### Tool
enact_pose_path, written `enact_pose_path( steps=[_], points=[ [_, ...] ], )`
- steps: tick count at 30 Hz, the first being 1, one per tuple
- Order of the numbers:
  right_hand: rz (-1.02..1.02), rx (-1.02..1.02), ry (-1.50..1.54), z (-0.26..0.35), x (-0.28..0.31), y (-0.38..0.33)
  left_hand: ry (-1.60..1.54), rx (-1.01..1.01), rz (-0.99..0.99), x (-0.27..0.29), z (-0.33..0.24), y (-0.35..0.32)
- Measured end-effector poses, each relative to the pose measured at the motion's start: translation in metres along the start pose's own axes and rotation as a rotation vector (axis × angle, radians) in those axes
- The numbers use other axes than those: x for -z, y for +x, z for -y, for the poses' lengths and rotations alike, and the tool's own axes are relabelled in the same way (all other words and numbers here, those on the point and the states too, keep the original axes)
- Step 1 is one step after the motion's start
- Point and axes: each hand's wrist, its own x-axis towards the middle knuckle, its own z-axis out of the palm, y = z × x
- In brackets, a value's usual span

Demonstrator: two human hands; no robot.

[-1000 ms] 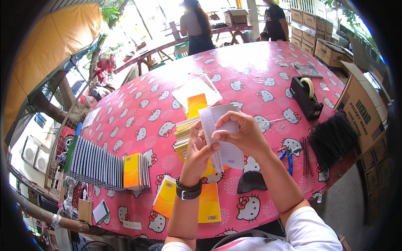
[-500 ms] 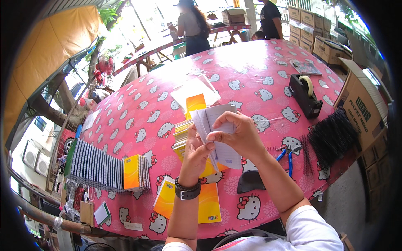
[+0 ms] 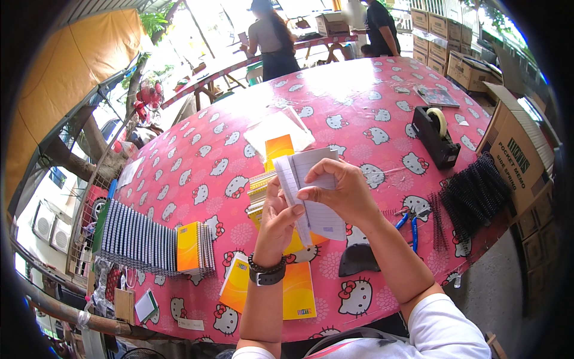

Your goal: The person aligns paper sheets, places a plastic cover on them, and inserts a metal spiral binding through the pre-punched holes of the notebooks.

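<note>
Both hands hold a small stack of lined white sheets [image 3: 321, 212] above the table. My left hand [image 3: 280, 216] grips the stack's left edge, thumb in front. My right hand [image 3: 341, 188] pinches the upper part of the pages between curled fingers and thumb, and the sheets fan apart there. Beneath and behind them stands a pile of yellow notebooks [image 3: 260, 188], an orange-yellow cover [image 3: 278, 146] at its far end. Two yellow-orange covers [image 3: 299, 293] lie by my left forearm. Next to my right forearm are blue-handled pliers [image 3: 414, 230] and a black curved object [image 3: 357, 259].
A long row of spiral-bound notebooks [image 3: 140, 239] stands at the left. On the right are a black tape dispenser [image 3: 435, 136], a heap of black spiral coils [image 3: 478, 190] and an open cardboard box [image 3: 517, 149]. Clear plastic sheets [image 3: 278, 128] lie farther back. Two people stand beyond the table.
My hands stay nearly in place on the sheets; the left-hand pages have turned slightly, showing more of their lined face. In the background, the people have shifted a little.
</note>
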Motion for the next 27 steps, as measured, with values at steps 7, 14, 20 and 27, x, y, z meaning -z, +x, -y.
enact_pose_path(
  steps=[7, 14, 20, 27],
  points=[
    [0.021, 0.03, -0.008, -0.003, 0.001, 0.0, 0.047, 0.0, 0.01, 0.0, 0.001, 0.001],
    [0.008, 0.028, -0.011, 0.0, -0.001, 0.0, 0.016, 0.004, 0.011, 0.001, 0.0, 0.0],
    [0.049, 0.019, -0.038, 0.001, -0.001, 0.0, 0.079, 0.004, -0.017, 0.001, -0.001, 0.0],
    [-0.015, 0.091, 0.091, 0.009, -0.005, -0.006, 0.373, -0.161, -0.008, -0.013, -0.002, 0.0]
  ],
)
